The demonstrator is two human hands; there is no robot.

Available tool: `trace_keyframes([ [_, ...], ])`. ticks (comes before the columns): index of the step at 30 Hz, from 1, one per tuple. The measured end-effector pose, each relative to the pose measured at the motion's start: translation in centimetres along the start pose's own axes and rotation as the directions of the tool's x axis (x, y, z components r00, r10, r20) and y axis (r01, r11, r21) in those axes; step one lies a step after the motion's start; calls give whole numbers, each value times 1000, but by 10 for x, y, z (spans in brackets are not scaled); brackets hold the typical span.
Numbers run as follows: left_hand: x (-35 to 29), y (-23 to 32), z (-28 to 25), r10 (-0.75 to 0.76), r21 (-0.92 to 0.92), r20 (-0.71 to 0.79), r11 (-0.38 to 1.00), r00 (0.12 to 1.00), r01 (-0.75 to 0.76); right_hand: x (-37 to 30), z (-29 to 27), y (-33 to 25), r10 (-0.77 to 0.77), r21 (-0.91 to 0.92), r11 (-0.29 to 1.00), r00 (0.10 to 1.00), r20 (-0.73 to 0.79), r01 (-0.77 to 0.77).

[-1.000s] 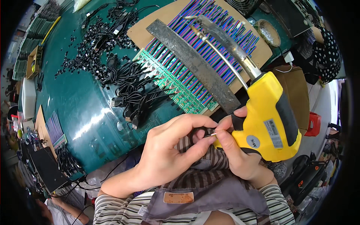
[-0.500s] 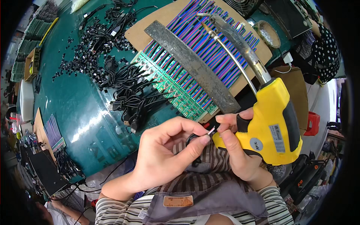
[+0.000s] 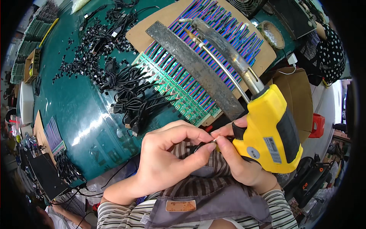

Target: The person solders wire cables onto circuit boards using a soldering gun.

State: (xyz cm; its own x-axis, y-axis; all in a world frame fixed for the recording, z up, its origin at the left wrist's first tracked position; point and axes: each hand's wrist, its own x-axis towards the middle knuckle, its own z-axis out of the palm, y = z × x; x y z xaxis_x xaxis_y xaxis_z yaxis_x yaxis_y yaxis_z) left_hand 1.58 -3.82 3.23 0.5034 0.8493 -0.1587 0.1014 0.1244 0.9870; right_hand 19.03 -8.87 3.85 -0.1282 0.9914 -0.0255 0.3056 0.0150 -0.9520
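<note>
My left hand point(image 3: 162, 154) is closed in a pinch on a thin black cable point(image 3: 197, 146), with a light-coloured end showing at the fingertips. Against that end press the thumb and a fingertip of my right hand point(image 3: 246, 168). The same hand carries a yellow soldering gun point(image 3: 267, 122), its handle and dark trigger lying between the fingers. The gun's hot tip and curved feed tube point up and away, over a row of green circuit boards point(image 3: 187, 105) with multicoloured wires. A rusty flat metal bar point(image 3: 196, 70) lies across those wires.
Black cables point(image 3: 133, 99) heap up left of the boards, near scattered small black connectors point(image 3: 85, 59). Cardboard point(image 3: 139, 34) lies under the wires on the green table point(image 3: 68, 126). A round dish point(image 3: 272, 34) sits far right. Another person's dotted sleeve point(image 3: 331, 49) shows beyond it.
The soldering gun has shifted left and slightly down with my right hand. My right fingertips have come together at the cable's end; before, they were spread apart.
</note>
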Motion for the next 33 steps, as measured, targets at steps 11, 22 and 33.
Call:
trace_keyframes([
  [11,1,-5,2,250,145,-80,961,965,-237,-6,7,10,50,62,997,995,-82,-45],
  [22,16,2,-29,369,602,-98,762,924,-240,-23,2,15,85,127,990,979,-185,-62],
  [33,39,-19,-33,405,750,-137,639,904,-173,-104,-16,64,15,-90,995,931,-364,-51],
])
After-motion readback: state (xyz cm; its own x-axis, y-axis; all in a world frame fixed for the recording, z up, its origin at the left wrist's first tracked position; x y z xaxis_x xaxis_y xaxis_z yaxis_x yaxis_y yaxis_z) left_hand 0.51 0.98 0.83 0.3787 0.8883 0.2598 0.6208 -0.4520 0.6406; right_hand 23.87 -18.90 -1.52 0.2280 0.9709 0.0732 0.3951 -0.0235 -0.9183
